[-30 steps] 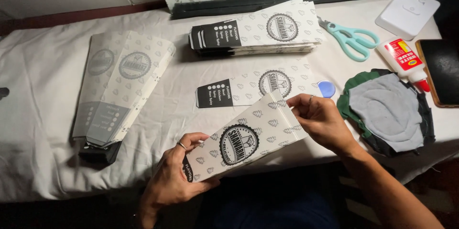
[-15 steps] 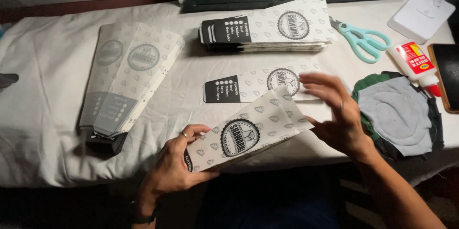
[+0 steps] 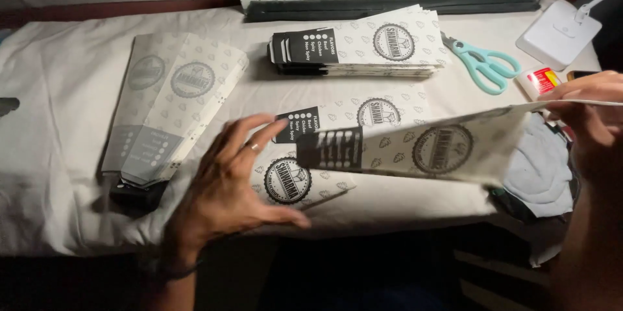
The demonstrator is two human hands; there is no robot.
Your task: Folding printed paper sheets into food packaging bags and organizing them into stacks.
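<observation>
One paper bag pinched in right hand fingers; left hand fingers spread, just beside it.

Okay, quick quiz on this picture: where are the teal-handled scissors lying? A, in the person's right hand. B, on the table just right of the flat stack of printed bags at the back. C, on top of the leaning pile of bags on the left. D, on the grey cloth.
B: the scissors lie on the white table cover, just right of the flat stack of printed bags.

a white cloth covers the table. on it lie paper-bag stacks, scissors, a glue bottle and grey fabric.
</observation>
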